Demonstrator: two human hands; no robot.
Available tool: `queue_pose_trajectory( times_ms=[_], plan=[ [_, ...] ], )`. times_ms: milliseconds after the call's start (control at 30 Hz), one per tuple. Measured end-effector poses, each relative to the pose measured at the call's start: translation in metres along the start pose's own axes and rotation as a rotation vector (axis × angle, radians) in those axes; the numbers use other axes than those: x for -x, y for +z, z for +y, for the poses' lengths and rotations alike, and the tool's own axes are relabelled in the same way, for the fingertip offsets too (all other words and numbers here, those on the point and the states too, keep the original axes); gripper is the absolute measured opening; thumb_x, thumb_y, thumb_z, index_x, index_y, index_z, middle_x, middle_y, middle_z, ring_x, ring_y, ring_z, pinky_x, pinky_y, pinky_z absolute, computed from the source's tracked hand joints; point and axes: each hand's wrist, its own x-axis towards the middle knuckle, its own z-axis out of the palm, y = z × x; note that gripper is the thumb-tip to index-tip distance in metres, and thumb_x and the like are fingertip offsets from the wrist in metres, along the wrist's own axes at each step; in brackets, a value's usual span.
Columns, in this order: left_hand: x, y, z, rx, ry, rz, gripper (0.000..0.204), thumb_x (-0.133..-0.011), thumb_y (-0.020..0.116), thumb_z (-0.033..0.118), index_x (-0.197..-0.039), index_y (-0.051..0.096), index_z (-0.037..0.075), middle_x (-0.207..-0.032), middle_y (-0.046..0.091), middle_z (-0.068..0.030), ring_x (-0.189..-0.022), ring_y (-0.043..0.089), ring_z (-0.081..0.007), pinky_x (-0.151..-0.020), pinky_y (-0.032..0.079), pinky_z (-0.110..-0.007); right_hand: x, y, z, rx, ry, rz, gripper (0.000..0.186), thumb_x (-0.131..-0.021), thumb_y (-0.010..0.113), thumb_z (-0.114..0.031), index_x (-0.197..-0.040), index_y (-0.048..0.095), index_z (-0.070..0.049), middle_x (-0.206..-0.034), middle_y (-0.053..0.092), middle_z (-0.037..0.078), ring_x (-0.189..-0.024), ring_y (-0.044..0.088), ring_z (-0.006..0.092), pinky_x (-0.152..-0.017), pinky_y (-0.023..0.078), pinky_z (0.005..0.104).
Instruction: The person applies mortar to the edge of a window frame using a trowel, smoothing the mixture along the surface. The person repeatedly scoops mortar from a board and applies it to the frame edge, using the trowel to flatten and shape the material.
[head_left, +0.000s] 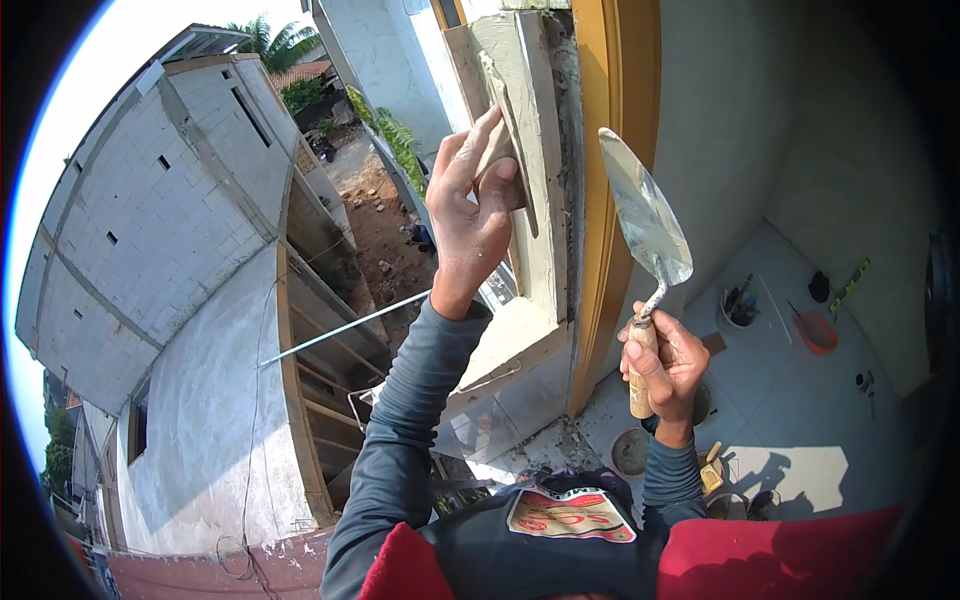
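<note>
1. The left hand (pixel 468 215) is gripping a float (pixel 518 190), fingers and thumb wrapping its back; I am judging that this keeps the blade flat.
2. The float is lying along the plastered edge (pixel 545 275) of the wall, apparently touching it; its blade is running nearly upright, presumably to suit the narrow strip. Wet mortar (pixel 491 75) is clinging near its top end.
3. The right hand (pixel 678 365) is closing around the wooden handle of a trowel (pixel 645 205), apart from the left hand. The blade is pointing up and bearing grey smears, seemingly being kept ready within reach.
4. The yellow frame (pixel 600 200) is standing between the wall edge and the trowel. Whether the trowel is clearing it, I cannot tell from this angle.
5. A bucket (pixel 630 452) of grey mix is standing on the floor (pixel 745 395) below, probably for easy refilling.
6. A pail (pixel 740 307) is holding tools upright, likely to keep handles reachable; a red scoop (pixel 817 332) and a level (pixel 850 283) are lying farther off, seemingly set aside.
</note>
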Motion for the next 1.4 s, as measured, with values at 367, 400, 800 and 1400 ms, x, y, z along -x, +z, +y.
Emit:
queue_pose_trajectory(
  times_ms=[367,400,800,1400],
  plan=[
    [0.083,-0.055,-0.042,0.37,-0.432,0.111,0.047,-0.102,0.055,0.007,-0.145,0.044,-0.006,-0.137,0.058,-0.0161,-0.119,0.057,-0.0175,-0.102,0.045,-0.03,-0.026,0.049,0.012,0.534,0.186,-0.194,0.028,-0.088,0.066,-0.014,-0.103,0.063,0.01,-0.077,0.065,0.012,-0.062,0.063,0.012,-0.057,0.05,0.0286],
    [0.09,-0.053,-0.041,0.38,-0.472,0.11,0.047,-0.102,0.054,0.007,-0.146,0.044,-0.005,-0.137,0.058,-0.016,-0.119,0.057,-0.0172,-0.102,0.045,-0.03,-0.032,0.052,0.012,0.708,0.138,-0.231,0.029,-0.087,0.066,-0.015,-0.101,0.063,0.01,-0.076,0.065,0.014,-0.062,0.064,0.0143,-0.058,0.05,0.0303],
    [0.13,-0.034,-0.04,1.207,-0.869,0.096,0.039,-0.103,0.05,0.013,-0.139,0.046,-0.001,-0.125,0.062,-0.0114,-0.107,0.066,-0.0181,-0.09,0.057,-0.034,-0.08,0.088,-0.09,0.443,0.001,-0.042,0.035,-0.093,0.065,-0.011,-0.119,0.061,0.012,-0.086,0.066,0.007,-0.061,0.056,0.0058,-0.05,0.045,0.021],
    [0.13,-0.062,-0.014,1.55,-0.885,-0.001,0.047,-0.099,0.057,0.02,-0.138,0.044,-0.005,-0.124,0.063,-0.0158,-0.102,0.07,-0.0178,-0.086,0.06,-0.033,-0.055,0.056,-0.032,1.055,-0.532,-0.34,0.034,-0.081,0.074,-0.004,-0.108,0.063,0.014,-0.089,0.068,0.019,-0.065,0.065,0.0213,-0.054,0.052,0.0311]
  ],
)
